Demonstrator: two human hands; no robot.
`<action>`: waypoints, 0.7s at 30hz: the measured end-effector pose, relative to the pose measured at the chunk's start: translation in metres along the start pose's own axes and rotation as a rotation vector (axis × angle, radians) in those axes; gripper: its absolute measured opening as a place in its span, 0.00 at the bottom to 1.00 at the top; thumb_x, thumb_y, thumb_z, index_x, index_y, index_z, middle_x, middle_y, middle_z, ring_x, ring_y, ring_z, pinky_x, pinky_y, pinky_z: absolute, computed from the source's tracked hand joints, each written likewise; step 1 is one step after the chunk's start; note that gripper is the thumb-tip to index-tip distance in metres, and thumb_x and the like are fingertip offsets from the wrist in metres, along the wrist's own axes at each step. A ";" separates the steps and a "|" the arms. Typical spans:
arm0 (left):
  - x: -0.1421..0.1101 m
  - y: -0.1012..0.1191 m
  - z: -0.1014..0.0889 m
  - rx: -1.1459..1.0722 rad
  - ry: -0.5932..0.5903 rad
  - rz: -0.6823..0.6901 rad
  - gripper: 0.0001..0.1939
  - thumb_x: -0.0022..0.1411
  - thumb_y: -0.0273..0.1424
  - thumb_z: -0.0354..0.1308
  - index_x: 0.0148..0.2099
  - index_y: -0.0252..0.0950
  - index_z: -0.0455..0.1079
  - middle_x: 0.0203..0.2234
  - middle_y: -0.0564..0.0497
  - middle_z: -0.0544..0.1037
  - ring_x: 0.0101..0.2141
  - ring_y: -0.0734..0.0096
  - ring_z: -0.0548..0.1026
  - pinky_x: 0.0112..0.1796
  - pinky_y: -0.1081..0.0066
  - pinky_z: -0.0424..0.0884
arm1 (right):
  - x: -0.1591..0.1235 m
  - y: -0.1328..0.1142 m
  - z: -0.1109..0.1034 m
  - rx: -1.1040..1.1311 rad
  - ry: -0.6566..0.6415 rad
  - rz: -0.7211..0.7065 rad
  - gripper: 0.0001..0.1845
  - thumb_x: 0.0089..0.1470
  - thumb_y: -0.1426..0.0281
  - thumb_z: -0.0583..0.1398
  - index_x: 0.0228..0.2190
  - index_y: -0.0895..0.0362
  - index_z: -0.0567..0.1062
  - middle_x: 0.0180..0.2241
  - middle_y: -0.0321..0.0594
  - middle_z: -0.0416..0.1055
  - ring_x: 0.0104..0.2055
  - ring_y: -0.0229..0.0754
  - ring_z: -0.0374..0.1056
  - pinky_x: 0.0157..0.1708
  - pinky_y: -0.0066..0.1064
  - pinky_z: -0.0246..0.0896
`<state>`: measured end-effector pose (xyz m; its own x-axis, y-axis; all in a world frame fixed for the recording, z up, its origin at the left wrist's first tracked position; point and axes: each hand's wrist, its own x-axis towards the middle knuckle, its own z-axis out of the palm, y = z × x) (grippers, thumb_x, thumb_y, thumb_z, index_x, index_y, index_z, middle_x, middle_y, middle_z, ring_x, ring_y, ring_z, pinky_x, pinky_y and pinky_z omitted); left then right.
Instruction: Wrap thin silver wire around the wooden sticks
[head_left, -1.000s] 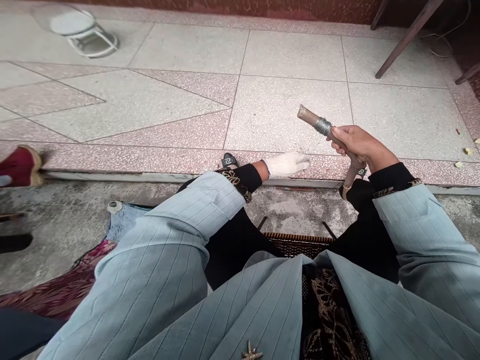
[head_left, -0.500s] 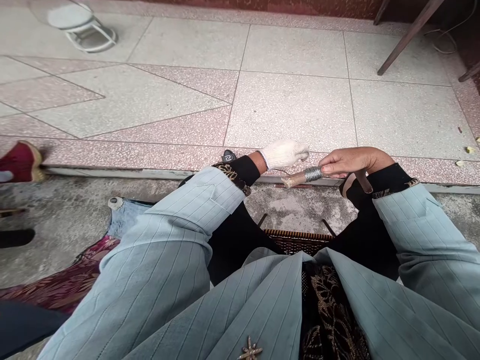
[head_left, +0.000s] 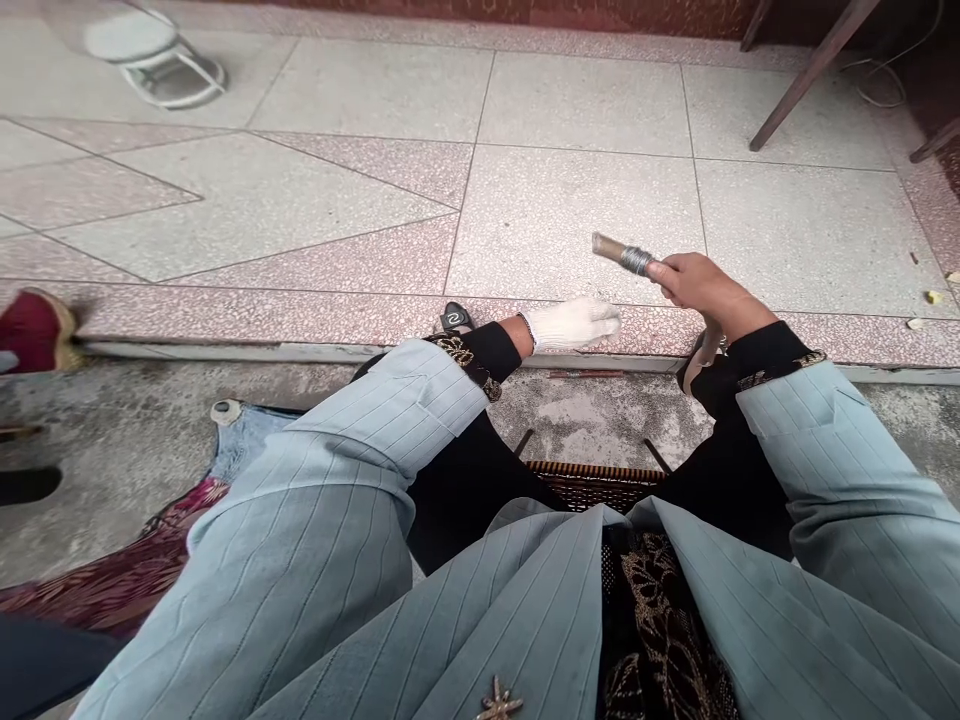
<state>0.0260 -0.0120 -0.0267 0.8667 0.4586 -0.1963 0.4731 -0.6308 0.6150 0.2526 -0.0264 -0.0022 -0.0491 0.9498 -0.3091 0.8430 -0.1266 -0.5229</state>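
Note:
My right hand is bare and closed around a wooden stick wrapped with a coil of wire. The stick's free end points up and to the left, raised above the tiled step. My left hand wears a white knit glove and rests on the pink edge of the step, its fingers curled together; what they press on is too small to make out. Both forearms reach out over my knees in light blue striped sleeves.
A woven basket rim sits between my knees. A red shoe lies at the far left on the step edge. A patterned cloth lies on the concrete at lower left. A white stand and dark furniture legs stand on the tiled floor.
The right hand swung the wire-wrapped stick down next to the gloved hand half a second ago and has now lifted it back up. The gloved hand stayed on the step edge.

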 end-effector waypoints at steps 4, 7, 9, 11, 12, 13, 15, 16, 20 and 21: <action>0.002 -0.005 0.005 -0.162 0.026 -0.079 0.17 0.68 0.39 0.45 0.41 0.34 0.71 0.25 0.50 0.73 0.25 0.73 0.65 0.30 0.71 0.59 | -0.010 -0.002 -0.002 0.426 -0.085 -0.164 0.31 0.61 0.41 0.46 0.36 0.56 0.68 0.23 0.38 0.61 0.22 0.37 0.54 0.23 0.31 0.53; 0.003 -0.011 0.005 -0.208 0.044 -0.102 0.16 0.68 0.39 0.47 0.41 0.34 0.72 0.25 0.49 0.74 0.25 0.73 0.66 0.30 0.70 0.60 | -0.021 -0.007 -0.005 0.508 -0.188 -0.236 0.31 0.60 0.40 0.47 0.35 0.55 0.67 0.23 0.37 0.61 0.22 0.36 0.55 0.23 0.30 0.52; 0.004 -0.014 0.004 -0.206 0.062 -0.093 0.14 0.67 0.38 0.49 0.41 0.34 0.72 0.26 0.49 0.75 0.26 0.72 0.67 0.31 0.70 0.61 | -0.027 -0.011 -0.010 0.490 -0.338 -0.303 0.29 0.61 0.42 0.50 0.32 0.56 0.67 0.23 0.36 0.61 0.22 0.35 0.55 0.24 0.29 0.53; 0.004 -0.015 0.002 -0.195 0.058 -0.075 0.13 0.66 0.37 0.50 0.40 0.34 0.73 0.26 0.48 0.76 0.28 0.71 0.68 0.31 0.70 0.61 | -0.031 -0.012 -0.014 0.401 -0.552 -0.365 0.27 0.60 0.45 0.54 0.27 0.56 0.66 0.22 0.34 0.60 0.23 0.33 0.54 0.25 0.28 0.53; 0.004 -0.015 0.002 -0.179 0.044 -0.060 0.13 0.65 0.36 0.51 0.40 0.35 0.73 0.27 0.48 0.76 0.28 0.70 0.68 0.31 0.70 0.61 | -0.031 -0.011 -0.014 0.346 -0.661 -0.381 0.27 0.60 0.46 0.55 0.25 0.57 0.66 0.22 0.34 0.60 0.23 0.33 0.54 0.25 0.28 0.53; 0.003 -0.016 0.001 -0.153 0.029 -0.043 0.13 0.65 0.36 0.51 0.40 0.35 0.74 0.27 0.49 0.76 0.29 0.70 0.69 0.32 0.70 0.61 | -0.031 -0.010 -0.014 0.294 -0.759 -0.384 0.27 0.60 0.46 0.56 0.24 0.57 0.66 0.21 0.33 0.59 0.23 0.33 0.54 0.26 0.28 0.52; 0.002 -0.017 0.000 -0.077 0.003 -0.019 0.13 0.64 0.36 0.52 0.39 0.35 0.74 0.26 0.49 0.76 0.29 0.69 0.69 0.33 0.70 0.60 | -0.028 -0.006 -0.009 0.212 -0.901 -0.354 0.27 0.59 0.47 0.56 0.24 0.57 0.66 0.21 0.32 0.59 0.22 0.33 0.53 0.25 0.28 0.51; 0.002 -0.018 -0.001 -0.040 -0.002 -0.016 0.13 0.64 0.36 0.53 0.38 0.35 0.74 0.26 0.49 0.75 0.29 0.69 0.68 0.33 0.69 0.59 | -0.025 -0.003 -0.006 0.172 -0.946 -0.332 0.27 0.59 0.46 0.57 0.24 0.57 0.66 0.20 0.31 0.58 0.22 0.33 0.53 0.25 0.28 0.50; 0.001 -0.018 0.000 0.016 -0.006 -0.031 0.13 0.64 0.37 0.53 0.37 0.34 0.74 0.25 0.49 0.74 0.28 0.69 0.67 0.33 0.69 0.58 | -0.016 0.003 0.009 -0.083 -0.928 -0.234 0.26 0.58 0.47 0.58 0.23 0.57 0.67 0.19 0.33 0.59 0.21 0.34 0.52 0.25 0.29 0.49; 0.002 -0.018 0.000 0.009 -0.007 -0.035 0.13 0.63 0.37 0.53 0.37 0.34 0.74 0.25 0.49 0.73 0.27 0.69 0.67 0.33 0.69 0.57 | -0.014 0.003 0.012 -0.156 -0.875 -0.208 0.26 0.58 0.48 0.58 0.23 0.57 0.68 0.20 0.34 0.61 0.22 0.35 0.54 0.26 0.30 0.50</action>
<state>0.0191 -0.0002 -0.0379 0.8509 0.4759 -0.2226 0.5041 -0.6201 0.6011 0.2498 -0.0435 -0.0086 -0.5432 0.3845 -0.7463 0.8315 0.1237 -0.5415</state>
